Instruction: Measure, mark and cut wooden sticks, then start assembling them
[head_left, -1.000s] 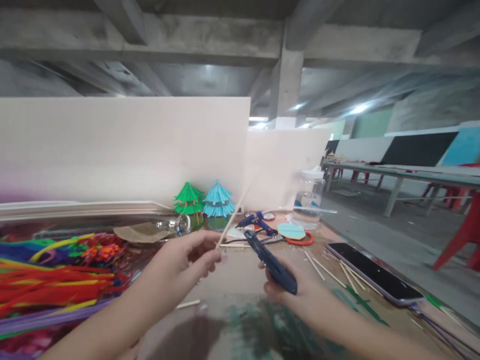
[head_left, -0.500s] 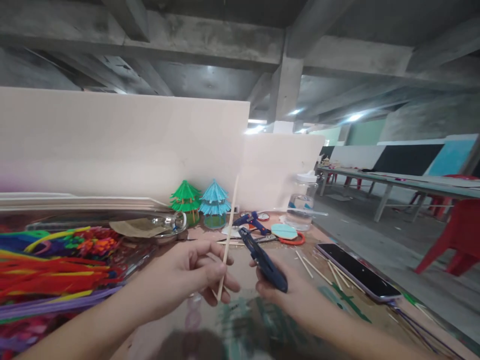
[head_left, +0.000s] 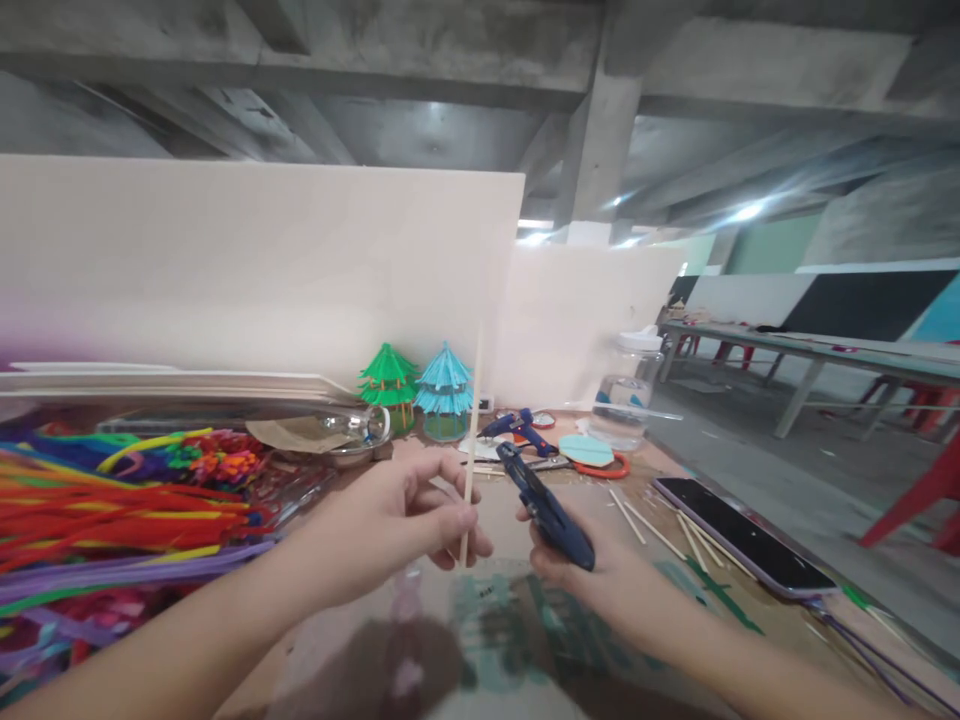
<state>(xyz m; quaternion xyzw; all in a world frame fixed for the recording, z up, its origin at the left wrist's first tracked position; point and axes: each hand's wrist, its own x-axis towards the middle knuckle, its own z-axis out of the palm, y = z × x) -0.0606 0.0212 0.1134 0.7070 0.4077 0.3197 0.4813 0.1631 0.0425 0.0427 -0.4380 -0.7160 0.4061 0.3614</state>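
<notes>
A thin pale wooden stick [head_left: 470, 470] stands nearly upright between the thumb and fingers of my left hand [head_left: 420, 515]. Its upper end fades against the white board behind. My right hand [head_left: 574, 555] is closed around a dark blue hand tool [head_left: 547, 510], whose narrow head points up and to the left; its exact kind is unclear. The tool and the stick are apart. Beyond my hands, two small roofed huts, one green [head_left: 388, 385] and one light blue [head_left: 444, 390], stand side by side.
Colourful pipe cleaners [head_left: 135, 510] lie at left. Behind are a blue glue gun [head_left: 525, 430], orange-handled scissors [head_left: 611, 467], a light blue disc [head_left: 586, 450] and a clear water bottle [head_left: 626, 390]. A phone [head_left: 742, 540] and loose sticks [head_left: 697, 543] lie at right. White boards [head_left: 262, 270] stand behind.
The view has shifted, so the whole scene sits further right and slightly higher. My left hand still has the stick, now more upright, and my right hand keeps the tool.
</notes>
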